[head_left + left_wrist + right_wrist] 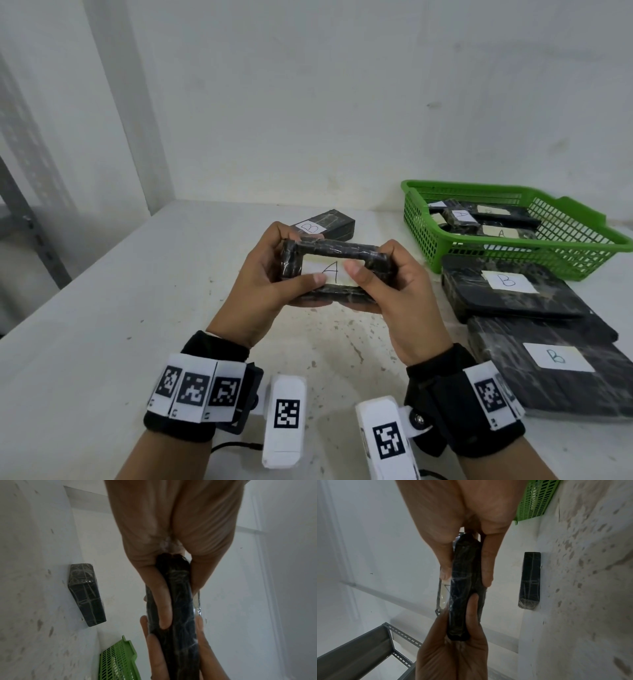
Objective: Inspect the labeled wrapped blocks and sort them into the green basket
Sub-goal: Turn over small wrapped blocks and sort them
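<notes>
— Where is the black plastic-wrapped block (pixel 334 270) labelled A?

— Above the white worktop (pixel 102 308), gripped at both ends by the left hand (pixel 263 274) and right hand (pixel 394 284), long axis nine-to-three.

— And the green slatted basket (pixel 589 246)?

— Towards two o'clock, nearer the right hand.

I see a black wrapped block (pixel 337 250) marked "A", raised above the table with label toward me. The green basket (pixel 561 246), at right rear, contains several labeled blocks (pixel 460 219); three "B" blocks lie outside.
</notes>
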`<move>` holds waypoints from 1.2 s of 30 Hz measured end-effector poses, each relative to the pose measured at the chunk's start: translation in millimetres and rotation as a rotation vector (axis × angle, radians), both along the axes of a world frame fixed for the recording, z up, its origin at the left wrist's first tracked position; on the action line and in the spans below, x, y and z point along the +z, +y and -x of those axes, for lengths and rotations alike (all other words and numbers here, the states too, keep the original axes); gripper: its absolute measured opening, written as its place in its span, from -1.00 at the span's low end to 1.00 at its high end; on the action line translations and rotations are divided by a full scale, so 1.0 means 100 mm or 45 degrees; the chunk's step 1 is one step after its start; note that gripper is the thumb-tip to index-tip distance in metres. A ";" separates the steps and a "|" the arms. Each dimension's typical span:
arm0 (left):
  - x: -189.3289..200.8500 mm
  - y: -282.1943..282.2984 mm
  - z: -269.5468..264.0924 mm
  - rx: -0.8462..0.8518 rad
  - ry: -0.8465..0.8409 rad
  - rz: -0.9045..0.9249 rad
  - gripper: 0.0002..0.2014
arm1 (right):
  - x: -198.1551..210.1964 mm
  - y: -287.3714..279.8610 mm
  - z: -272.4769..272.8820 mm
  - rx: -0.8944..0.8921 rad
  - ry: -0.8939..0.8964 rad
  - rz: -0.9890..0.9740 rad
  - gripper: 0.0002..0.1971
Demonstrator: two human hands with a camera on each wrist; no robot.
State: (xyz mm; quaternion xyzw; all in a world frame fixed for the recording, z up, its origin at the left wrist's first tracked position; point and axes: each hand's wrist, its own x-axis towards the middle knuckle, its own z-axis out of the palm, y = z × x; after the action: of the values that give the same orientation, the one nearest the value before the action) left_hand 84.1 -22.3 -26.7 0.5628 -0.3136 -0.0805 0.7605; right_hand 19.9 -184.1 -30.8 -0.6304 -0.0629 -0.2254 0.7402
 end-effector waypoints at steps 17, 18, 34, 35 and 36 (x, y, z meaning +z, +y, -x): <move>0.01 0.08 -0.05 -0.029 -0.017 0.086 -0.49 | 0.00 -0.04 -0.02 0.114 0.321 -0.052 -0.24; -0.01 0.08 -0.06 -0.028 -0.042 0.070 -0.49 | 0.01 -0.03 -0.01 0.158 0.387 -0.033 -0.20; -0.02 -0.03 -0.01 0.215 0.075 -0.038 -0.63 | 0.00 0.03 -0.03 -0.001 0.067 -0.227 -0.67; -0.02 -0.03 -0.01 0.227 0.061 -0.046 -0.62 | -0.01 0.03 -0.03 -0.014 0.070 -0.209 -0.61; -0.02 -0.04 -0.01 0.233 0.044 -0.056 -0.61 | -0.01 0.03 -0.03 -0.019 0.076 -0.199 -0.53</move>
State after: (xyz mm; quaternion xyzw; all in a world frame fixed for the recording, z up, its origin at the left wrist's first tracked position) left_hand 84.8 -25.8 -28.2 0.6043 -0.2459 -0.0270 0.7574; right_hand 22.6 -180.9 -31.6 -0.5777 -0.0185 -0.2162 0.7869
